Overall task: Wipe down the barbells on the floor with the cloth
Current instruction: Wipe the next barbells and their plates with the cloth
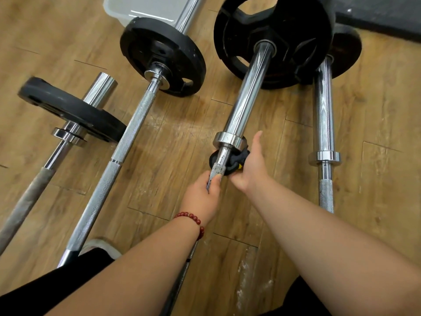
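Four barbells lie side by side on the wood floor (173,137) in front of you, all running away from you toward their plates. Your left hand (201,195) has its grip closed around the rough knurled part of the third barbell (248,92), counting from the left, just below its shiny collar (229,140). Your right hand (249,166) is pressing a dark cloth (237,158) with a bit of yellow on it against that same bar, right under the collar; the cloth wraps behind and beside the shaft, and your fingers are curled on it with the thumb sticking up. You've got a red bead bracelet (193,221) on your left wrist.

That bar carries the big black plate (273,42) at the far end. The barbell to its right (324,124) sits near, untouched, and so do the two on the left, a knurled one (127,142) and a duller grey one (29,199). Up top there's a pale plastic tub (145,8) behind the plates.
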Available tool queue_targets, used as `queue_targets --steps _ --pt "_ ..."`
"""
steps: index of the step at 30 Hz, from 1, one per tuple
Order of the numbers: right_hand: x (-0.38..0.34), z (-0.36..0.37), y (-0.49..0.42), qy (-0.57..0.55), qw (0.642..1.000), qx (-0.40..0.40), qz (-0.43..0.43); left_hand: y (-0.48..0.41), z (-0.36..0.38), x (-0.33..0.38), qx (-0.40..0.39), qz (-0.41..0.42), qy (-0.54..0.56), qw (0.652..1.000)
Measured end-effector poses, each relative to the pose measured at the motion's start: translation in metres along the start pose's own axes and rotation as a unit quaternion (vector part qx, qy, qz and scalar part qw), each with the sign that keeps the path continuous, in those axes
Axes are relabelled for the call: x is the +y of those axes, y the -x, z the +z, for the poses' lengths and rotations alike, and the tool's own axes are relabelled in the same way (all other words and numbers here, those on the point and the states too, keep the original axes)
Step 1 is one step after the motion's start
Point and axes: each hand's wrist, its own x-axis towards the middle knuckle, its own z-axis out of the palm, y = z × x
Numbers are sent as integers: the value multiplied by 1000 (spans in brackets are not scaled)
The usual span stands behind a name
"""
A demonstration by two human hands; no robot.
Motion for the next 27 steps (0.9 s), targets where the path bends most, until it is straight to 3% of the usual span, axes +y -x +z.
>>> queue_targets --steps 4,10,14,16,18,21,24,27 --pt "-3 5 0 3 1000 -27 12 1 2 0 0 -1 -2 1000" --pt "6 3 2 -29 999 3 30 2 0 2 2 -2 -9 1000" --pt "-1 11 5 27 996 74 -40 2 1 2 -1 -5 5 1000" --pt "0 12 14 146 972 141 -121 2 0 3 -3 -5 1 1000" --pt "-2 8 16 287 913 148 -248 3 0 4 -5 -7 -1 1000" --pt "-19 10 10 474 795 59 -375 2 -1 5 -6 -13 2 1000" --pt "-30 16 3 629 654 -19 -420 1 -2 5 -10 -12 -5 1000" --pt "-43 12 2 716 543 -75 -432 1 -3 3 -14 -11 -10 1000"
